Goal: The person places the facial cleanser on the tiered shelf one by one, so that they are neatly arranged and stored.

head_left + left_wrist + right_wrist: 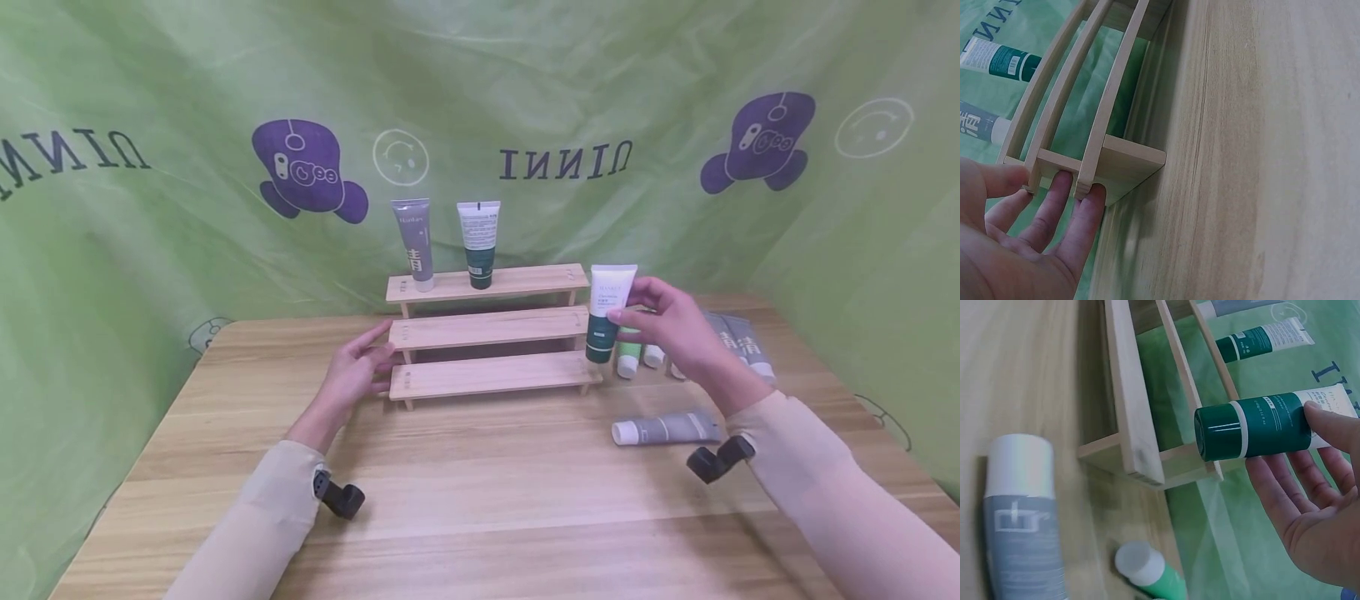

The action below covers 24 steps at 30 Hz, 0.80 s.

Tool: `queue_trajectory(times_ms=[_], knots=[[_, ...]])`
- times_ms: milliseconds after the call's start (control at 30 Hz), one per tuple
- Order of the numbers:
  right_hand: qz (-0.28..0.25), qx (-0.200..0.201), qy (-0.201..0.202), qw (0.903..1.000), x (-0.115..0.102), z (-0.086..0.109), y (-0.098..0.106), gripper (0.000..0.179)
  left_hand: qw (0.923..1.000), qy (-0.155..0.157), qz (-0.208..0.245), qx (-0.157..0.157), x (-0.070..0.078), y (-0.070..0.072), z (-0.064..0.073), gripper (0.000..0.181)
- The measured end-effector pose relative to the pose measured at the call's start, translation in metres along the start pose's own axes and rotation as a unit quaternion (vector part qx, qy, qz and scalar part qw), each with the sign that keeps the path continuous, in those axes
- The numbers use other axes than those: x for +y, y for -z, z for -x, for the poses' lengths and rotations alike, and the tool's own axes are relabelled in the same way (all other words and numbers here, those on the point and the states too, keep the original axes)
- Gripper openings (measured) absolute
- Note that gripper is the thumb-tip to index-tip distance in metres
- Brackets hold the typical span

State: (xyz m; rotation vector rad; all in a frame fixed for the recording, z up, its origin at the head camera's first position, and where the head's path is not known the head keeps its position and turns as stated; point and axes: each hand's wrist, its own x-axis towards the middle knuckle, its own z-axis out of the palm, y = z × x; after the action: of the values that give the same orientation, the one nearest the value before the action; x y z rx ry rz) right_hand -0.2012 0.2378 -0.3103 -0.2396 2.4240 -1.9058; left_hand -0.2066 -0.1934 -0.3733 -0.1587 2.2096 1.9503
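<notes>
at the right end of the three-tier wooden rack point(495, 375), a dark-green-and-white squeeze tube point(602, 333) is held cap down in the air; whether its cap touches a board cannot be told. likely risk: if the tube is lowered with its cap partly past that end, it could be tipped onto the light-green tube point(629, 358) lying just right of the rack. a knock given to the boards could also topple the grey tube point(418, 246) and the white-and-green tube point(479, 242), both stood on their caps on the rack's top tier. the rack itself might be skewed if pushed too hard from its left end. fingers: the held tube is pinched by the right hand point(671, 325), thumb in front, fingers behind, parted by about the tube's own thickness. the left hand point(354, 371) is placed at the rack's left end, fingers spread and only slightly bent, tips touching board ends. a second grey tube point(667, 428), in front and right of the rack, is left untouched.
</notes>
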Motion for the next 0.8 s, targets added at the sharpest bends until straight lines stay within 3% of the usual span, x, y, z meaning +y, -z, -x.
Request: queue_trajectory(times_ms=[800], knots=[[-0.025,0.042,0.013,0.9987,-0.043,-0.074,-0.026,0.043,1.0000,-0.004,0.007,-0.002,-0.002,0.001,0.000,0.055]])
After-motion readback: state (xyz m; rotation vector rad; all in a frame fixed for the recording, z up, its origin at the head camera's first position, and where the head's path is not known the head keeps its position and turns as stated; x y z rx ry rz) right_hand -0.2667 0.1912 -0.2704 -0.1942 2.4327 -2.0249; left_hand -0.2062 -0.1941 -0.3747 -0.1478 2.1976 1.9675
